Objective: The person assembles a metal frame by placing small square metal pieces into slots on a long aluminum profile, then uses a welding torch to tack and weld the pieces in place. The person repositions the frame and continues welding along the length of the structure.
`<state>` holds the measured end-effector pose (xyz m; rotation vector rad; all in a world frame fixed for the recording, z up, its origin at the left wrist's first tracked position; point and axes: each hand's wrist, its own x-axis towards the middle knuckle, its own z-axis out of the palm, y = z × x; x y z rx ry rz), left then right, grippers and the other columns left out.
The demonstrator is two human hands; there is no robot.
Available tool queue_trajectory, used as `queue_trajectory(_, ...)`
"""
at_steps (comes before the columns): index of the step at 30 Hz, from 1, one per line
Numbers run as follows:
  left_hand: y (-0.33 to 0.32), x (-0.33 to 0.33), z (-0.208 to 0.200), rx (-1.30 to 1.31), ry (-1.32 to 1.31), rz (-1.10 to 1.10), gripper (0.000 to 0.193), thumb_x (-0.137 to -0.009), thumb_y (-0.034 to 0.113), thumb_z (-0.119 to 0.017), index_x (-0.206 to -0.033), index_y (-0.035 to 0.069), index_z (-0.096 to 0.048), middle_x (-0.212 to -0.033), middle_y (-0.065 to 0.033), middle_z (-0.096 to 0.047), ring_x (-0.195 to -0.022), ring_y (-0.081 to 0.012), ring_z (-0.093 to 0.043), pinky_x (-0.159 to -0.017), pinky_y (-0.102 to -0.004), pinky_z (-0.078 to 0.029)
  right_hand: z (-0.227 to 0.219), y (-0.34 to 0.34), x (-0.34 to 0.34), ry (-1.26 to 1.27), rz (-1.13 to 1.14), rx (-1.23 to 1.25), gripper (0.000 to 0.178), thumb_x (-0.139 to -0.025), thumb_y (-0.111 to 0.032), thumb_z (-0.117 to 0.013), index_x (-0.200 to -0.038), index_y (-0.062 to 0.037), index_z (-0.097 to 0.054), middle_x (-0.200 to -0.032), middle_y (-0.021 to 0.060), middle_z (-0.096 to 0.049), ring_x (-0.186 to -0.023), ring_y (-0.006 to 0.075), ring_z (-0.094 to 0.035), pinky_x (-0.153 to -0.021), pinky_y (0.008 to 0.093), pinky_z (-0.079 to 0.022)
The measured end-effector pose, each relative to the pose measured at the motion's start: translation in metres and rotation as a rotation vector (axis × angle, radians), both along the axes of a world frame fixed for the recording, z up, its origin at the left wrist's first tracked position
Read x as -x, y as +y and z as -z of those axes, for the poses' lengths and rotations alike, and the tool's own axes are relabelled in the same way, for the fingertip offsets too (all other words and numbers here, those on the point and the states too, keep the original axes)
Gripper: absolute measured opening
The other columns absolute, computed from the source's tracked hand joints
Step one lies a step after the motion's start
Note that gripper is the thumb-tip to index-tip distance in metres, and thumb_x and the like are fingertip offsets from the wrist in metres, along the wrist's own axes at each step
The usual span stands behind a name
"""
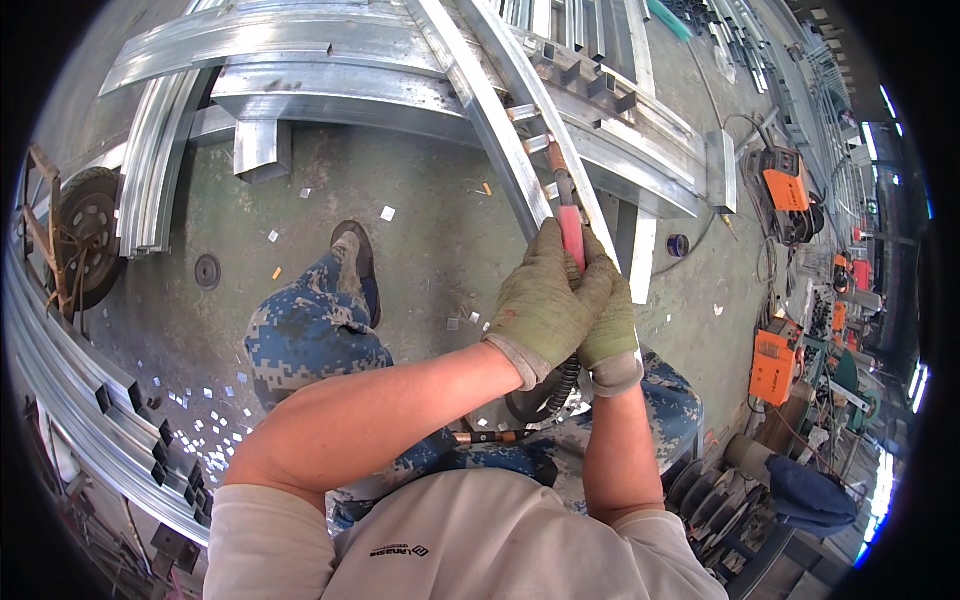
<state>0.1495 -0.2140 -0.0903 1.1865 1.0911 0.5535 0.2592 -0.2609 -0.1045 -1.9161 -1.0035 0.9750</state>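
Observation:
Both my hands wear olive-green work gloves and come together in front of me. My left hand (540,305) and my right hand (608,325) are closed around the red handle of a welding torch (571,235). The torch's nozzle points away from me, between two long bars of a galvanized steel frame (490,135) joined by short crosspieces. A black ribbed cable (563,388) drops from below my hands. My fingers partly cover the handle, so the trigger cannot be seen.
Galvanized beams (340,95) lie crosswise under the frame's far end. More steel profiles (100,400) are stacked at the left, near a wheel (90,235). Orange welding machines (776,360) stand at the right. Small metal offcuts (205,425) litter the floor. A small round tin (678,245) sits right of the frame.

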Motion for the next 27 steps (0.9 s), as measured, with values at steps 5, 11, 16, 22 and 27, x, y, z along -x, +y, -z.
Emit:
queue_trajectory(5,0.0,0.001,0.004,-0.016,-0.01,0.005,0.049,-0.098,0.037,-0.071,-0.134,0.007,-0.055,-0.116,-0.0237,-0.07,-0.109,-0.0431,-0.071,-0.093,-0.0492,-0.056,-0.017,0.007,0.004,-0.269,-0.106,0.105,0.048,-0.108,-0.028,-0.066,-0.147,0.0005,-0.057,-0.125,0.0148,-0.071,-0.112,0.0236,-0.066,-0.097,0.0362,-0.053)
queue_trajectory(11,0.0,0.001,-0.005,-0.122,-0.088,-0.015,0.068,-0.098,0.039,-0.072,-0.149,0.002,-0.047,-0.129,-0.0275,-0.066,-0.119,-0.0421,-0.068,-0.1,-0.046,-0.054,-0.028,0.007,0.006,0.168,0.147,0.008,0.046,-0.108,-0.026,-0.066,-0.146,-0.0013,-0.06,-0.117,0.0076,-0.071,-0.099,0.0148,-0.066,-0.087,0.0306,-0.054)
queue_trajectory(16,0.001,-0.001,-0.006,-0.231,-0.134,-0.037,0.076,-0.1,0.038,-0.071,-0.156,-0.003,-0.04,-0.139,-0.0317,-0.059,-0.127,-0.0423,-0.064,-0.105,-0.0431,-0.052,-0.034,0.024,-0.003,0.258,0.192,0.008,0.046,-0.105,-0.026,-0.071,-0.145,-0.0033,-0.062,-0.09,-0.0056,-0.066,-0.067,0.0045,-0.053,-0.057,0.0214,-0.042)
queue_trajectory(22,0.004,-0.001,-0.003,-0.116,-0.175,-0.099,0.072,-0.102,0.037,-0.07,-0.155,-0.003,-0.041,-0.136,-0.0308,-0.061,-0.121,-0.0412,-0.067,-0.101,-0.0429,-0.055,-0.025,0.036,-0.005,0.238,0.116,0.057,0.049,-0.105,-0.026,-0.071,-0.147,-0.0016,-0.061,-0.111,0.0026,-0.071,-0.091,0.0076,-0.062,-0.076,0.0237,-0.051)
queue_trajectory(27,0.009,0.001,-0.004,-0.078,-0.09,-0.099,0.072,-0.101,0.038,-0.069,-0.153,-0.003,-0.041,-0.132,-0.0314,-0.063,-0.115,-0.0432,-0.07,-0.096,-0.0451,-0.057,-0.015,0.043,-0.007,0.056,-0.01,0.047,0.049,-0.107,-0.029,-0.068,-0.147,-0.0002,-0.061,-0.119,0.0081,-0.072,-0.1,0.01,-0.062,-0.084,0.0262,-0.052)
